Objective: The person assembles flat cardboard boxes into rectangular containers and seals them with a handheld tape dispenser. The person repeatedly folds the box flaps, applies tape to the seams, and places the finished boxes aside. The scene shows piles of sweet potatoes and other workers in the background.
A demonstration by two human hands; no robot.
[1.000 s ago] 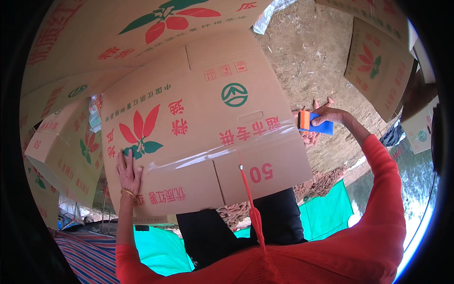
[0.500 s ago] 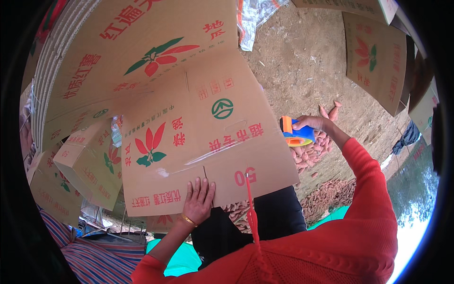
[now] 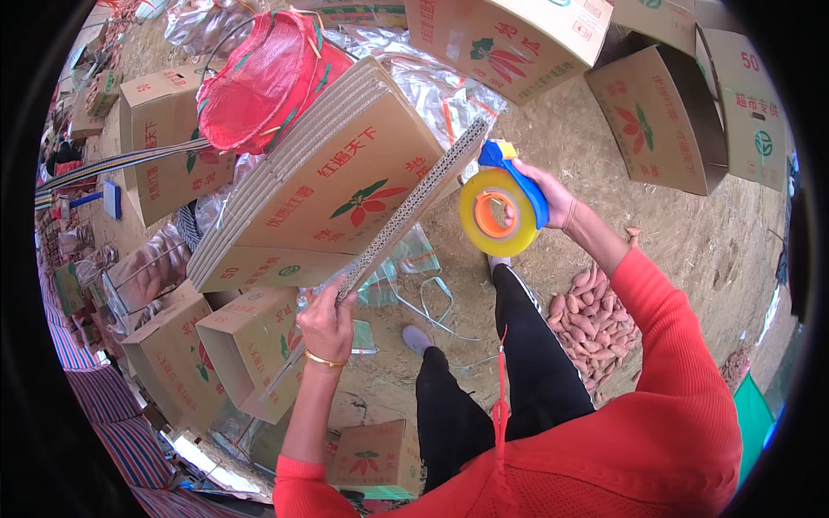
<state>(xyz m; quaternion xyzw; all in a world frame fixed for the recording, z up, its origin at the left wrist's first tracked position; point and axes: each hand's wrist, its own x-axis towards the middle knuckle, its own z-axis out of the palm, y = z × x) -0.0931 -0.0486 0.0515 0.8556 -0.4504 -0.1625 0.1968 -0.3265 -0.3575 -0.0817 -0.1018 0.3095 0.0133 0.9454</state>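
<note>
My left hand (image 3: 328,324) is closed around the lower end of a folded cardboard carton (image 3: 413,205), which is tilted and seen nearly edge-on, its corrugated edges showing. In my right hand (image 3: 553,197) is a tape dispenser (image 3: 489,226) with a blue handle, a large roll of clear yellowish tape and an orange hub. The dispenser is just right of the carton's upper end; whether they touch I cannot tell. Behind the carton leans a stack of flattened cartons (image 3: 302,194) printed with red and green leaves.
A red mesh basket (image 3: 259,82) lies beyond the stack. Opened boxes stand at left (image 3: 255,350), far left (image 3: 164,142) and upper right (image 3: 652,125). Sweet potatoes (image 3: 596,328) are heaped on the ground by my right leg. Clear plastic sheeting (image 3: 406,65) lies behind the stack.
The carton has turned from broad printed face up to nearly edge-on. My left hand has gone from lying flat on it to gripping its end. The dispenser has risen and swung round.
</note>
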